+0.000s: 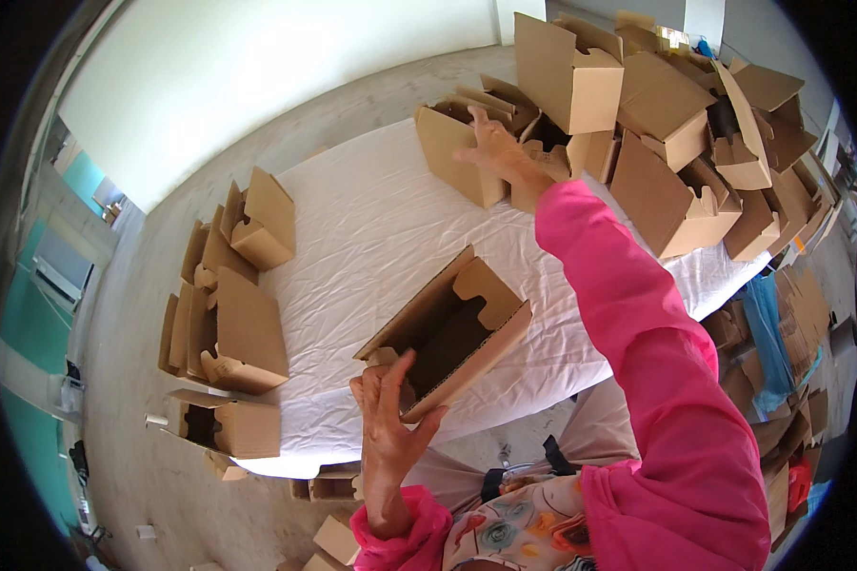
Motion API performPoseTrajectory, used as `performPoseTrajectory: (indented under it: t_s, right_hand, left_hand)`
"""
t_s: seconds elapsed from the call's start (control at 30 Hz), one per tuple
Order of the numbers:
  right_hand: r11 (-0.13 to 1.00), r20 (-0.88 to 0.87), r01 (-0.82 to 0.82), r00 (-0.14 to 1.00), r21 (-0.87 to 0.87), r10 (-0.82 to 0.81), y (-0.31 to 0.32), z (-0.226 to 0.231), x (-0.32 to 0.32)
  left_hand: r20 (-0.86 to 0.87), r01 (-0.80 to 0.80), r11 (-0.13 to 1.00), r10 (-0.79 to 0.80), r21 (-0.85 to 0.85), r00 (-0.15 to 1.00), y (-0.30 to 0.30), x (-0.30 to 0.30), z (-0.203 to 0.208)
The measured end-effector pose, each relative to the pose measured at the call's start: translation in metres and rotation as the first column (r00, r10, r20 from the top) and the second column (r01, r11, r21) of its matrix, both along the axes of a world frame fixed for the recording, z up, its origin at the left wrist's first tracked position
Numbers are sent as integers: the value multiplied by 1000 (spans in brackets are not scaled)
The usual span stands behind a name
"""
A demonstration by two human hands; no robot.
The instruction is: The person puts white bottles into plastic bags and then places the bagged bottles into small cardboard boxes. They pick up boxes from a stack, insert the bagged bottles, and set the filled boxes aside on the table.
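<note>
An open-topped brown cardboard box (486,366) sits tilted at the near side of the white-covered table. My left hand (388,409) grips its near end, fingers over the rim and thumb along the outside wall. My right arm stretches across to the far right of the table. There my right hand (497,150) closes over the edge of another cardboard box (448,157), thumb against its outer panel. Part of that box is hidden behind the hand. Both my sleeves are bright pink.
A tall heap of open cardboard boxes (662,100) fills the table's far right. More boxes (248,328) stand along the left edge. Flattened cardboard and a blue plastic sheet (764,328) lie beyond the right side. A white wall (257,76) rises behind.
</note>
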State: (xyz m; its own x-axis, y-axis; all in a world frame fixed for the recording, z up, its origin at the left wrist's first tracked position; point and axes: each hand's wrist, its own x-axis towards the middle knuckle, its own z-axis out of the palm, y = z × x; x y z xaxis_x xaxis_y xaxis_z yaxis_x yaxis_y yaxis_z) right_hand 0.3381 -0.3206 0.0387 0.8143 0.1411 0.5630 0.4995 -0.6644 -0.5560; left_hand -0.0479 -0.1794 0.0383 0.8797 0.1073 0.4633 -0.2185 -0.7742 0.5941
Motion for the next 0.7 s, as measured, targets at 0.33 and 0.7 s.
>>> performPoseTrajectory:
  t_s: [0.33,0.7]
  right_hand:
    - [964,125,-264,956,-27,266,12,24,-75]
    - [983,304,140,937,121,-171,-170,43,-254]
  left_hand:
    - [65,-26,999,28,-40,997,23,-24,-4]
    - [37,-35,987,42,-156,998,31,-42,-3]
